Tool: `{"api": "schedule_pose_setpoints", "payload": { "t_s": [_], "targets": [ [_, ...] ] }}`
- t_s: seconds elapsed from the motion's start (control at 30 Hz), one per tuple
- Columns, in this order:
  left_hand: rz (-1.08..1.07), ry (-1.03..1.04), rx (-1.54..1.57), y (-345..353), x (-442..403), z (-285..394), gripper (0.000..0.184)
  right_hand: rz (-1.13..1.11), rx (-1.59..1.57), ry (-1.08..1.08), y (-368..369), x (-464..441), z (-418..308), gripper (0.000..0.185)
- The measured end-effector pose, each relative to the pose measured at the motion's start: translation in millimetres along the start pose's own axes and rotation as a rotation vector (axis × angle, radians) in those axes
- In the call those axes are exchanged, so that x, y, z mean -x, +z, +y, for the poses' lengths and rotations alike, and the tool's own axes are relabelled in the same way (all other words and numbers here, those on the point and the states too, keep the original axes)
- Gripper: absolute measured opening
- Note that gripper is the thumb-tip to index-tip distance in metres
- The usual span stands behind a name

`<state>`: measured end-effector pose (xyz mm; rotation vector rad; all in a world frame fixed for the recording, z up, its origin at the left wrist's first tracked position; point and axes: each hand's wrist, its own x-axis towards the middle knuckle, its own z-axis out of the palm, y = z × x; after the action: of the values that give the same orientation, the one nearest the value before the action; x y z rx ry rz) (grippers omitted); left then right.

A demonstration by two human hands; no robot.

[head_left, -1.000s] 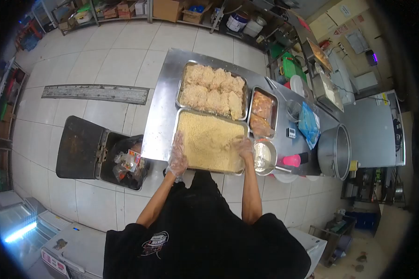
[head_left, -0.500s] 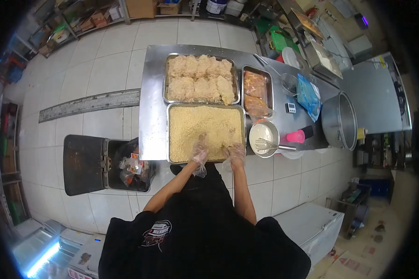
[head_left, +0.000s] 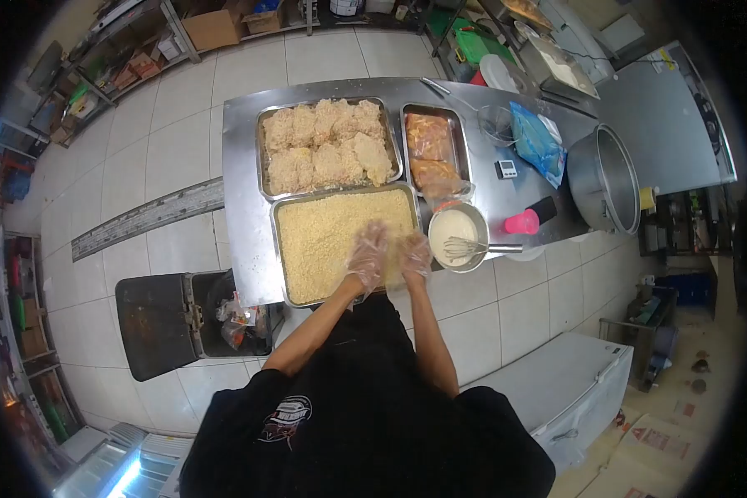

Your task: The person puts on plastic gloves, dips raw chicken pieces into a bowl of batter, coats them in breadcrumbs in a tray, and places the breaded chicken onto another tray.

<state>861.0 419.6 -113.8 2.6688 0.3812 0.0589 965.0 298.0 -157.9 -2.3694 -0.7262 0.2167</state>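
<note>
A metal tray of pale breadcrumbs (head_left: 319, 241) lies nearest my body. Over the right part of its crumbs lies my left hand (head_left: 368, 256), in a clear plastic glove, its fingers stretched out. My right hand (head_left: 416, 257), gloved the same way, is at the tray's right edge, its fingers turned in towards the left hand and blurred. Whether a piece of food is between the hands, I cannot make out. Behind the crumbs, a second tray holds several crumb-coated pieces (head_left: 328, 141) in two rows. To its right, raw marinated meat (head_left: 430, 137) sits in a narrower tray.
Right of my right hand stands a bowl of white batter (head_left: 454, 228) with a whisk (head_left: 465, 246) in it. Farther right are a pink cup (head_left: 522, 222), a timer (head_left: 505, 169), a blue bag (head_left: 537, 143) and a large pot (head_left: 603, 178). An open bin (head_left: 224, 311) stands at left.
The camera view has shifted, so the table appears turned and farther left. My left hand lies farther forward over the crumbs, and my right hand has come up beside it at the tray's right edge.
</note>
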Motion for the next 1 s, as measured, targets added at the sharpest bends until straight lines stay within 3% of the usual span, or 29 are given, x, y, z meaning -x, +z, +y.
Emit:
{"api": "schedule_pose_setpoints", "payload": {
  "t_s": [0.1,0.13,0.17,0.23,0.37,0.4,0.47,0.5,0.6,0.63,0.7,0.77,0.8,0.87,0.93,0.97,1.0],
  "targets": [
    [0.122,-0.155,0.099,-5.8,11.1,-16.3,0.080,0.140,-0.159,0.346,14.3,-20.5,-37.7,0.058],
    [0.236,-0.038,0.157,11.7,17.0,-26.0,0.082,0.050,-0.218,0.216,8.2,-21.7,-54.7,0.062],
    [0.236,-0.048,0.150,27.0,21.3,-32.7,0.082,-0.040,-0.279,0.085,4.8,-22.2,-67.1,0.065],
    [0.196,0.029,0.418,36.1,27.6,-39.2,0.080,-0.124,-0.337,0.059,-1.4,-26.8,-71.5,0.064],
    [0.170,0.006,0.516,22.6,64.7,-56.8,0.076,-0.240,-0.275,-0.084,-20.9,-36.4,-84.4,0.058],
    [0.181,-0.077,0.536,25.2,73.8,-63.9,0.074,-0.258,-0.272,-0.087,-18.8,-35.9,-92.3,0.058],
    [0.232,-0.209,0.552,21.7,96.3,-68.9,0.069,-0.063,-0.116,-0.465,-10.4,-26.4,-104.0,0.046],
    [0.229,-0.217,0.555,13.0,105.9,-71.7,0.069,-0.071,-0.115,-0.463,-11.1,-20.7,-107.5,0.046],
    [0.181,-0.498,0.654,1.7,121.2,-82.6,0.064,-0.229,-0.181,-0.608,-19.9,-4.3,-111.3,0.040],
    [0.195,-0.571,0.699,5.1,123.5,-82.0,0.062,-0.201,-0.280,-0.347,-30.3,13.4,-104.8,0.042],
    [0.281,-0.690,0.797,28.7,116.5,-80.1,0.056,-0.181,-0.375,-0.091,-17.4,35.3,-75.0,0.044],
    [0.332,-0.818,0.877,58.6,99.3,-75.9,0.051,-0.418,-0.439,0.306,39.8,48.4,-12.0,0.051],
    [0.353,-0.870,0.908,71.0,90.4,-73.8,0.049,-0.308,-0.744,0.331,45.4,56.9,-22.7,0.053],
    [0.462,-0.877,0.904,61.7,83.9,-63.1,0.044,-0.274,-0.740,0.212,55.2,49.5,-16.1,0.052],
    [0.700,-0.706,0.765,27.9,95.4,-49.6,0.039,-0.243,-0.742,0.092,59.5,41.5,-2.9,0.050],
    [0.751,-0.670,0.720,21.4,101.9,-45.4,0.037,-0.342,-1.065,0.320,54.1,46.9,6.4,0.050],
    [0.621,-0.779,0.800,33.8,104.0,-50.1,0.039,-0.396,-1.231,0.437,56.8,53.7,11.5,0.050]
  ]
}}
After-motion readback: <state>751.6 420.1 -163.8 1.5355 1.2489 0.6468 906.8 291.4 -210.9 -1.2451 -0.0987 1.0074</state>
